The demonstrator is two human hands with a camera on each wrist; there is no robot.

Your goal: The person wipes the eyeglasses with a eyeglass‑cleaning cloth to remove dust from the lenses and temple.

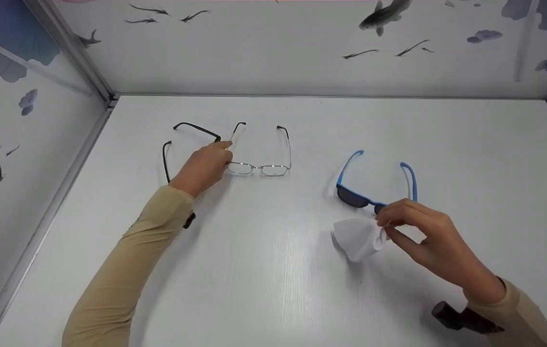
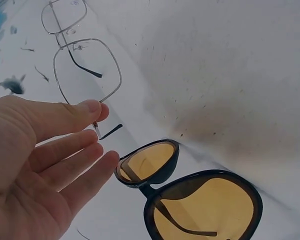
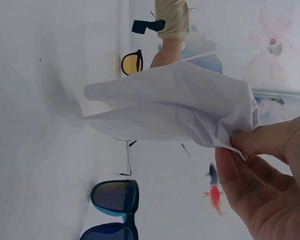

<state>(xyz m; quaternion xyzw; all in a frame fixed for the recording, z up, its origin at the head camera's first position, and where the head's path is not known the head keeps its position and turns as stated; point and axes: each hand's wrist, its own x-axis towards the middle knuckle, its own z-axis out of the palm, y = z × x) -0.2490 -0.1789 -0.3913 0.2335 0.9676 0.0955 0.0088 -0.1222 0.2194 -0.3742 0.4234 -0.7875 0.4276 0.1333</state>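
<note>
My left hand (image 1: 206, 164) pinches thin silver wire-rimmed eyeglasses (image 1: 256, 167) at the side near one hinge. In the left wrist view thumb and index finger meet at the corner of the rim, while the other fingers extend below. Black-framed glasses with amber lenses (image 2: 210, 205) lie close by that hand, mostly hidden under it in the head view. With thumb and fingertips, my right hand (image 1: 428, 236) holds a white cloth (image 1: 358, 236) by one gathered corner; the rest hangs loosely. Just beyond the cloth lie blue-armed sunglasses with dark lenses (image 1: 352, 196), partly covered by the right hand.
All the eyewear is on a white table (image 1: 254, 289). Printed panels with fish and lotus motifs stand along the back (image 1: 273, 53) and the left side (image 1: 27, 125). Each wrist carries a small black camera mount (image 1: 466, 320).
</note>
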